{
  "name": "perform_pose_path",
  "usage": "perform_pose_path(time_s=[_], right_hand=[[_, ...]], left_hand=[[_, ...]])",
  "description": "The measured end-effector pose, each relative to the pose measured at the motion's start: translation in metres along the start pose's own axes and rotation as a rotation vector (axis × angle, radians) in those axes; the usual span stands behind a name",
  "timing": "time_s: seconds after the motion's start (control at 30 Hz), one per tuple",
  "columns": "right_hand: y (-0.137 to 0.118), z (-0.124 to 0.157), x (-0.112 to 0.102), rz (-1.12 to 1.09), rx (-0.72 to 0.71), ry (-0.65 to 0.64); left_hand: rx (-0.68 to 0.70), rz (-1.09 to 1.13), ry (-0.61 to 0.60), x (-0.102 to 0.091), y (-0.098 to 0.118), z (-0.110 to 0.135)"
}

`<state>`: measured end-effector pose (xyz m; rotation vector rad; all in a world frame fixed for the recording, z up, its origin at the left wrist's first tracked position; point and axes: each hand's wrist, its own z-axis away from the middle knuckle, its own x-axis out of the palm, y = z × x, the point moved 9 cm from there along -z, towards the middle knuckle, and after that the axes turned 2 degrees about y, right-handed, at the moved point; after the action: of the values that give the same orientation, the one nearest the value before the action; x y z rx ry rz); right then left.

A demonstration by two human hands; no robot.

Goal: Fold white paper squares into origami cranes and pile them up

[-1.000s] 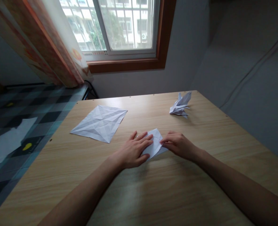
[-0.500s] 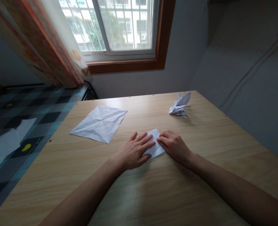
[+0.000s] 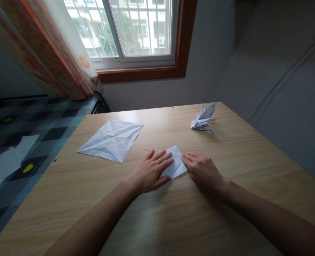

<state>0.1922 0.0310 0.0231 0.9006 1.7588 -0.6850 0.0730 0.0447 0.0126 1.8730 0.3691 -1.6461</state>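
A small folded sheet of white paper lies on the wooden table, one corner pointing away from me. Flat across its left part rests my left hand, fingers spread. My right hand is closed at the paper's right edge, its fingers pressed together on that edge; the thumb is mostly hidden. Beyond my left hand lies a creased, unfolded square of white paper. A white origami piece with several pointed flaps stands toward the table's far right.
The wooden table has its far edge below a barred window. On the left, a checked cloth surface holds loose white paper. An orange curtain hangs at the upper left.
My right hand has slid slightly right, toward the edge of the folded paper, baring more of its surface. My left hand stays flat in place. The view has shifted slightly.
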Motion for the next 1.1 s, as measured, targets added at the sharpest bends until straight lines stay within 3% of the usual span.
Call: perform_pose_path(time_s=[0.1, 0.23, 0.33, 0.63, 0.97, 1.1], right_hand=[[0.005, 0.000, -0.001, -0.090, 0.025, 0.042], [0.012, -0.002, -0.005, -0.428, 0.048, 0.137], [0.018, -0.004, -0.010, -0.547, 0.031, 0.176], [0.014, 0.004, -0.011, -0.540, -0.205, 0.053], [0.021, 0.006, -0.009, -0.591, -0.138, -0.049], [0.020, 0.006, -0.013, -0.479, -0.148, 0.020]], left_hand=[[-0.027, 0.010, 0.002, 0.002, -0.005, 0.000], [-0.044, 0.012, 0.040, 0.003, -0.009, -0.001], [-0.057, 0.019, 0.075, 0.003, -0.012, -0.002], [-0.044, 0.122, 0.280, -0.008, -0.019, 0.003], [0.061, 0.115, 0.332, -0.019, -0.011, 0.003], [0.087, 0.067, 0.299, -0.019, -0.004, 0.003]])
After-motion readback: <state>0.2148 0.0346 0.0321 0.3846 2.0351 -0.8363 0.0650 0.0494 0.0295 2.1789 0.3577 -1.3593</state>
